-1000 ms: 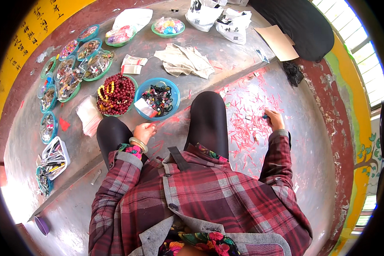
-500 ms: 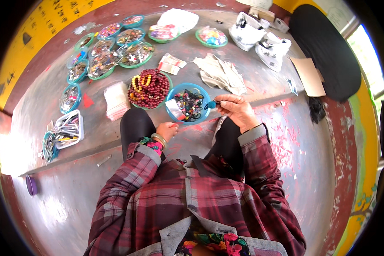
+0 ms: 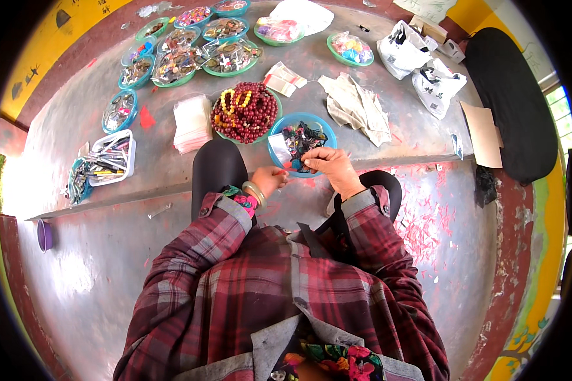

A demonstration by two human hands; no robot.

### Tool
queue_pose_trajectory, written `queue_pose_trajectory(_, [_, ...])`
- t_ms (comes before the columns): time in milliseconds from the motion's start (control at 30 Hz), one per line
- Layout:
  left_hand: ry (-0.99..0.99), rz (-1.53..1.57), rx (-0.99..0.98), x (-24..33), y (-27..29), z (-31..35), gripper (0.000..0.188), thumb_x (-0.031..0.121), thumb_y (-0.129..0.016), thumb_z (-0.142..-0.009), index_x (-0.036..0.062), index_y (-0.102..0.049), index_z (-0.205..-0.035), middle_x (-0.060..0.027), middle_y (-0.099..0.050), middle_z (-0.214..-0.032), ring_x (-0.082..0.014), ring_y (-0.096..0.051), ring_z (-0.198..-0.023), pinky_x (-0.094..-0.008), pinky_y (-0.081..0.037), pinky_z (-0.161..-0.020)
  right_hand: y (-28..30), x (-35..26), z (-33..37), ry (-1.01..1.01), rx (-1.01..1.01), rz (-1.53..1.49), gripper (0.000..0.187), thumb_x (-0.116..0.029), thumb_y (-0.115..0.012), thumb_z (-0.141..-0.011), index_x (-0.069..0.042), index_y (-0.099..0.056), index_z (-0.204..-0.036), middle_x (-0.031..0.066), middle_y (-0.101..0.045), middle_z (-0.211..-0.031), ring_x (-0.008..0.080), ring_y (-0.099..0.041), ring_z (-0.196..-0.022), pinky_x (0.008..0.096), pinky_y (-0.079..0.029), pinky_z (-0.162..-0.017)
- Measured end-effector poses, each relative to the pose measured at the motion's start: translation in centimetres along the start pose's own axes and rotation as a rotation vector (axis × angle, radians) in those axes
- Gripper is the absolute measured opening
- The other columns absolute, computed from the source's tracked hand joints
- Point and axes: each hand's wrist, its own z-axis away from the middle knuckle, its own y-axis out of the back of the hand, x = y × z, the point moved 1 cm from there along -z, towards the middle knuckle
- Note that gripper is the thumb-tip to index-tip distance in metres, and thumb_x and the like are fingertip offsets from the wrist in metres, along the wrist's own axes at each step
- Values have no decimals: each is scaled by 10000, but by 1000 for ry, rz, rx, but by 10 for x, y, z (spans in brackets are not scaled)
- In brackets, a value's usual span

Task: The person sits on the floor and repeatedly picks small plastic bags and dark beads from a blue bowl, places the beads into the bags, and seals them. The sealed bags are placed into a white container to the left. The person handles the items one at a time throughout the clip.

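Observation:
My right hand point(image 3: 334, 167) is over the near rim of a blue basin point(image 3: 329, 129), its fingertips pinched on a small teal piece point(image 3: 297, 164) with dark cord. Inside the basin lie dark cords point(image 3: 308, 136) with coloured beads and a white slip point(image 3: 279, 147). Close to the basin's near left side, my left hand point(image 3: 269, 181) is closed, thumb against fingers. Something small and reddish shows at its fingertips, too small to name. A bangle circles the left wrist. Dark red bead strings point(image 3: 251, 114), with a yellow strand on top, fill a green basin just left of the blue one.
White packets point(image 3: 192, 124) are stacked left of the beads. A cream cloth point(image 3: 356, 108) lies to the right. Behind are several filled basins point(image 3: 232, 57) and white plastic bags point(image 3: 438, 86). A tray of pens point(image 3: 111, 159) stands left. Red scraps point(image 3: 422, 219) litter the lower floor.
My right hand has moved left and down, bringing the teal piece from right of the blue basin to its near rim. My left hand has come closer to it. The view has shifted.

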Motion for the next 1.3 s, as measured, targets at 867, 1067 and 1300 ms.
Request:
queue_pose_trajectory(867, [59,255,-233,23,-8,19,229,144,-523,-852,-11,-589,-1007,-69,-613,-953,-177,-616,-824,-314,-533,-709,-15,31,4,596,-102,1154,90,-90,-538,-716,-66,-616,-755,76,-573,-750,277,-552,-803,370,-451,-691])
queue_pose_trajectory(1067, [107,300,-253,18,-8,15,213,147,-509,-865,-8,-575,-995,-71,-614,-943,-175,-619,-826,-291,-521,-724,-12,38,1,535,-149,937,130,-62,-506,-712,-60,-609,-793,126,-589,-798,329,-552,-821,388,-452,-731])
queue_pose_trajectory(1300, [86,313,-262,13,-6,13,224,123,-485,-874,-16,-562,-1032,-103,-619,-933,-186,-625,-841,-296,-516,-739,-15,27,4,362,-91,897,152,-60,-526,-712,-44,-583,-852,159,-603,-862,339,-570,-825,386,-458,-720])
